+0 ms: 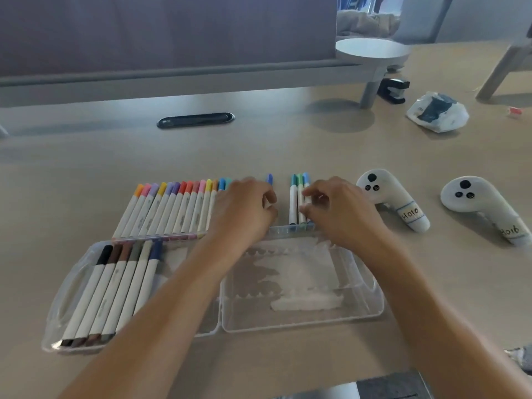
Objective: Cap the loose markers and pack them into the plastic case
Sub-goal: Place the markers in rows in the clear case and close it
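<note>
Clear plastic is what we see first: the case (302, 318) lies open on the tan tabletop (288, 145), its two shallow halves side by side just in front of us. In the left half (66, 298) rest six capped markers (115, 286) with dark caps, black, browns, grey and navy, packed against each other. Behind that half a long row of capped markers (169, 210) in orange, pink, purple, yellow, red and blue sits in a tray insert (157, 236), caps pointing away from us. Our left hand (244, 211) reaches over the right end of that row with fingers curled round a blue-capped marker (269, 179), whose cap pokes out beyond the knuckles; the grip is closed on it. Our right hand (342, 214) hovers just beside three markers (299, 197) with teal, green and blue caps, its fingers bent towards them; we cannot tell whether that grip actually holds one. To the right lie two white controllers (391, 197), well apart from the case. Farther back sit a crumpled plastic bag (437, 113), a black stapler (393, 90) and a dark cable slot (195, 120).
</note>
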`<state>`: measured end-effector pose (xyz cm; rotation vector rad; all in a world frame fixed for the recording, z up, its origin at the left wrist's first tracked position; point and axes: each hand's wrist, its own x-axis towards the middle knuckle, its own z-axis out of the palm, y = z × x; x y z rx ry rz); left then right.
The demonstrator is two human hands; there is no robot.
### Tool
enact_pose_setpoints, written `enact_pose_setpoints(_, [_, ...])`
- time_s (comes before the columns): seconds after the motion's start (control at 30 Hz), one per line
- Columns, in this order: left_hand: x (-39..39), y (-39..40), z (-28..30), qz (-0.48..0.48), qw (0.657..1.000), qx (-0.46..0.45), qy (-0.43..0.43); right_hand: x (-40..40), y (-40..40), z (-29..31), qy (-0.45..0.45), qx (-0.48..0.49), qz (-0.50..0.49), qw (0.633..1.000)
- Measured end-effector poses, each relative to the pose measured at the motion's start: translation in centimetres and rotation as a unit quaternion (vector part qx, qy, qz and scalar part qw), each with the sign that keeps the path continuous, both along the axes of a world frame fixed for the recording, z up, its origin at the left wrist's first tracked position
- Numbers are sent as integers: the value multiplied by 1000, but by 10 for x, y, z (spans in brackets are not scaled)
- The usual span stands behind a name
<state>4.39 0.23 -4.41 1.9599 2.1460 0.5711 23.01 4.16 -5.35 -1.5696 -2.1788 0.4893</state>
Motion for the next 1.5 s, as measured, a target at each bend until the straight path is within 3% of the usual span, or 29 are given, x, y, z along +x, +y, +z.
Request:
enact_pose_setpoints(0.13, [-1, 1, -1, 4, 1000, 11, -26, 3, 3, -3, 14, 19, -17, 1000])
enact_pose_setpoints(0.33, [1, 1, -1, 36, 999, 21, 1, 0, 0, -2, 6, 38, -46, 998])
enact_pose_setpoints(0.7, [2, -5, 4, 65, 996, 55, -5, -3, -5, 2, -21, 13, -121, 992])
enact_pose_setpoints(0.87, [-2, -12, 14, 91, 985, 95, -110, -4, -7, 6, 97, 23, -135, 986])
enact_pose_setpoints(1.17, [-27, -72, 27, 141, 962, 138, -191, -21, -53, 31, 201, -27, -80, 976])
enact_pose_setpoints(1.3, [-46, -122, 25, 167, 957, 137, -191, -55, -102, 28, 200, -59, -61, 976])
enact_pose_setpoints(1.5, [-91, -191, 4, 245, 949, 131, -148, -117, -163, 15, 142, -27, -6, 989])
